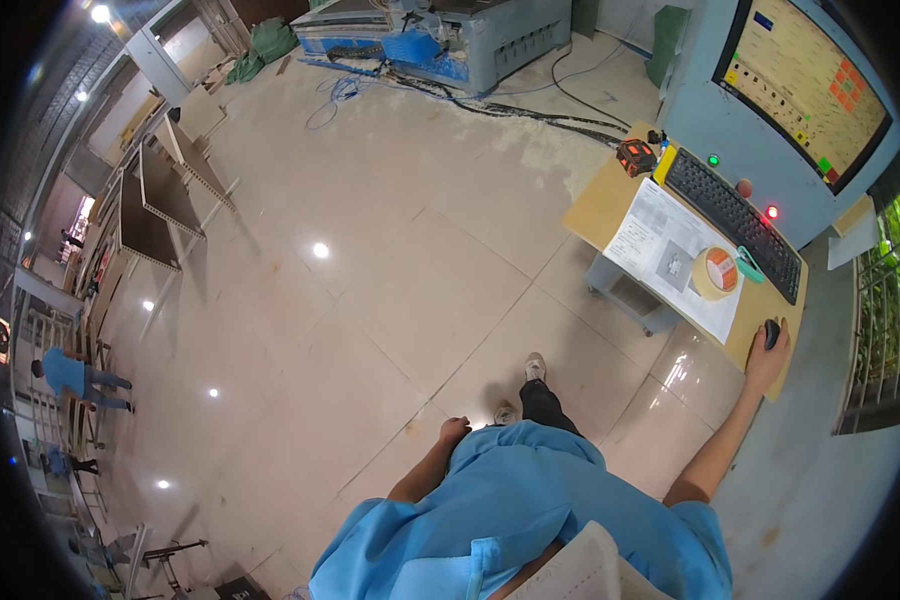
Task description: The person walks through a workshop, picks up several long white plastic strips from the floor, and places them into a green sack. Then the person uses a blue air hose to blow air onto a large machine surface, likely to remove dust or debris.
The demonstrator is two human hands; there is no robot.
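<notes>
Pale flap (582, 568); left hand (455, 430) hanging, grip unclear; right hand (766, 362) outstretched, gripping mouse (772, 334).

The person wears a loose, sky-blue fabric shirt (510, 485), creased across the front, its wide short sleeves (705, 535) leaving the forearms bare. Below it show dark, near-black trousers (546, 408) and pale, off-white shoes (535, 368). The left hand (456, 430) and right hand (768, 362) are bare.
</notes>
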